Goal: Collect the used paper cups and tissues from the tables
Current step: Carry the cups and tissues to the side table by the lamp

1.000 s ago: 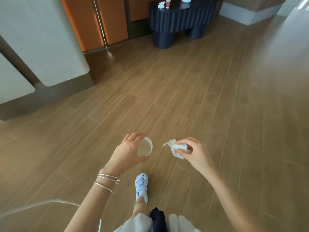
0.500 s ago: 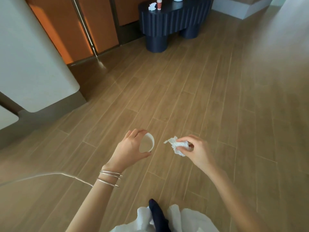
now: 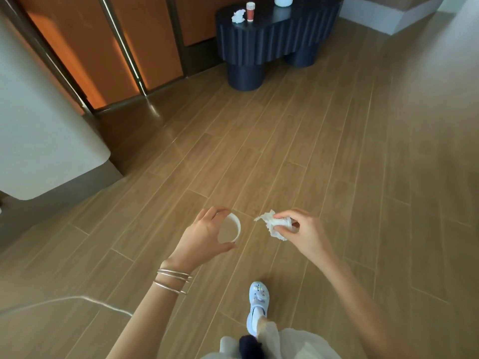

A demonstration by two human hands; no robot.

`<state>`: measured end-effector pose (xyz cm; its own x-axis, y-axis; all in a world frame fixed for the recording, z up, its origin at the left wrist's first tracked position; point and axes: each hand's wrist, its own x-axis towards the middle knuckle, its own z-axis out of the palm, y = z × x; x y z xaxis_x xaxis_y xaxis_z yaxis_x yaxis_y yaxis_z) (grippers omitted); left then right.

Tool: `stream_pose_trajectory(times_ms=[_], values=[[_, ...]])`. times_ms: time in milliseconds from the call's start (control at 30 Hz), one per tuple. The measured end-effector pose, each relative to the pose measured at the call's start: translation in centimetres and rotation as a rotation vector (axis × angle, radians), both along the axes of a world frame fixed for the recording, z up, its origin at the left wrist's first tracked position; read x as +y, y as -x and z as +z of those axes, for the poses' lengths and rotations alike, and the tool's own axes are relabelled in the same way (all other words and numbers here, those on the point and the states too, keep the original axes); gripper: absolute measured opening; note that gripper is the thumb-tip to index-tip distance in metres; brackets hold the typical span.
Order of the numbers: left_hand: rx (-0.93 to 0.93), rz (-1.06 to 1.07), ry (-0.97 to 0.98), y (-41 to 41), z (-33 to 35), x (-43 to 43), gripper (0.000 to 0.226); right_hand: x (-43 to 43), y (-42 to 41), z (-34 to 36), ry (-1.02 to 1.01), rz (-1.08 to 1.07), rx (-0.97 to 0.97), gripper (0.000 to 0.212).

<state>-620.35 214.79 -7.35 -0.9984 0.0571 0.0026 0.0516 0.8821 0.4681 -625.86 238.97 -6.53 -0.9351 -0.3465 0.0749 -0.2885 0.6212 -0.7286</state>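
Note:
My left hand grips a white paper cup, its open mouth facing up and to the right. Beside it, my right hand pinches a crumpled white tissue. Both hands hover over the wooden floor. Far ahead, a dark blue ribbed table carries another crumpled tissue, a red paper cup and a white cup cut off by the top edge.
Orange wall panels with metal strips run along the upper left. A pale rounded counter juts in from the left. A grey plinth stands at the top right. My shoe steps on the plank floor.
I have walked forward, so the blue table is nearer and larger. The counter has slid left. My foot has swung into view again. Both hands keep their hold.

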Motion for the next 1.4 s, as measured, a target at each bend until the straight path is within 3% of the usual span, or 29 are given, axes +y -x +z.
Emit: stream_pose_trajectory(times_ms=[267,600,1000,1400], values=[[0.001,0.045,-0.007,12.8,1.5,1.5,0.075,0.5,14.1,1.7,0.01,0.054,0.007,0.019],[-0.027,-0.043,-0.014,29.0,0.0,1.3,0.075,1.3,27.4,-0.2,0.0,-0.017,-0.019,0.019],[0.017,-0.041,-0.026,52.7,2.6,-4.6,0.076,-4.6,50.8,2.8,0.008,-0.034,0.081,0.018],[0.01,0.014,-0.003,69.0,1.1,-8.1,0.073,-7.7,68.4,0.8,-0.008,0.04,0.011,0.021]])
